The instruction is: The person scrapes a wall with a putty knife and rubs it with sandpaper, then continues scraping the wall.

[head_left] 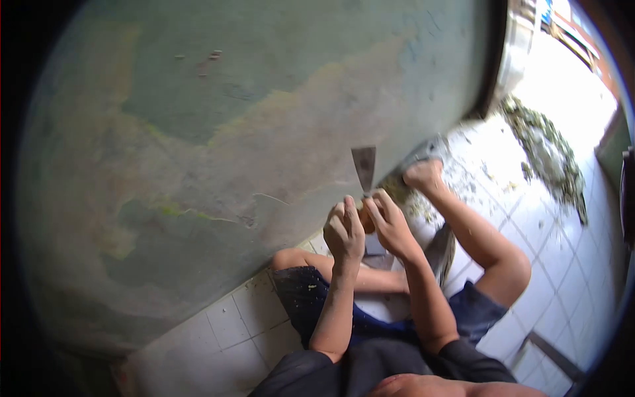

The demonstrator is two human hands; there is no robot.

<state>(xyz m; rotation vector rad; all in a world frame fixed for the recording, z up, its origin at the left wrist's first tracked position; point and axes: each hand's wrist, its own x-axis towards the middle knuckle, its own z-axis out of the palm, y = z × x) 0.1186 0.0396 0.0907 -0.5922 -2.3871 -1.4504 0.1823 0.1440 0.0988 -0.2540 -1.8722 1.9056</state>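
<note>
Scraper hndl [366, 220] part-hidden btwn hands [344, 230] [391, 229]

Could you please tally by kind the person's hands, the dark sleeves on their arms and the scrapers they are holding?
Hands: 2, left hand and right hand
Sleeves: 2, left sleeve and right sleeve
Held scrapers: 1, the scraper
Total: 5

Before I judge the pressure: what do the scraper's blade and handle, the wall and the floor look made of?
Scraper blade: likely dull metal, thin, grey and straight-edged. Handle: orange-brown, wood or plastic; too hidden to tell. Wall: probably plaster in matt green paint, broken by paler patches. Floor: probably glazed ceramic, with pale squares and grid joints.
</note>
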